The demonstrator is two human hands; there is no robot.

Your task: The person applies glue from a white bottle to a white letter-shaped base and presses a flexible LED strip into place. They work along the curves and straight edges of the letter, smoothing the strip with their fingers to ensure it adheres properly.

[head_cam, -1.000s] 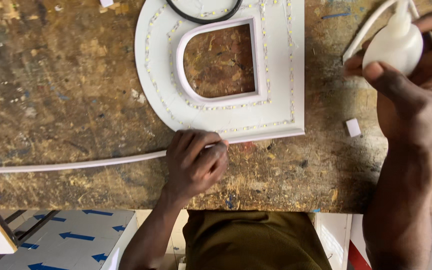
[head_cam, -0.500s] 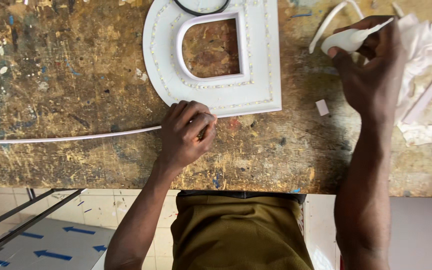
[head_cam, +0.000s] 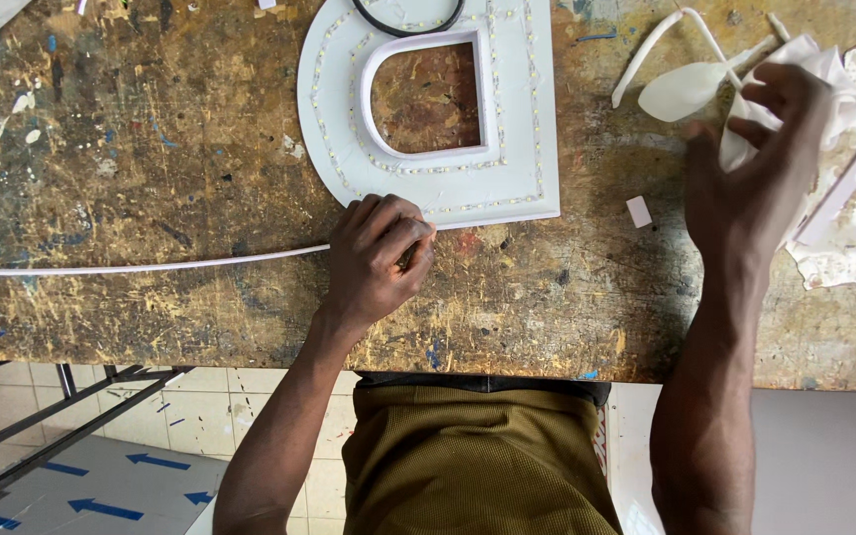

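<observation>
I look straight down on a worn wooden workbench (head_cam: 151, 149) stained with paint. My left hand (head_cam: 378, 263) lies curled near the bench's front edge, about midway along it, fingers pinched together on the end of a long thin white strip (head_cam: 141, 266). The strip runs flat from that hand to the bench's left edge. Just beyond the knuckles sits a white letter-shaped panel (head_cam: 522, 119), a rounded D form with a cut-out middle, rows of tiny lights tracing its outline. Its front edge nearly touches my fingertips.

My right hand (head_cam: 755, 168) is toward the right end of the bench, well apart from the left, fingers closed on a crumpled white cloth (head_cam: 814, 69). A small pale squeeze bottle (head_cam: 686, 89) lies just beside that hand, near the back edge. A little white block (head_cam: 638, 211) rests on the bench between the panel and my right wrist.
</observation>
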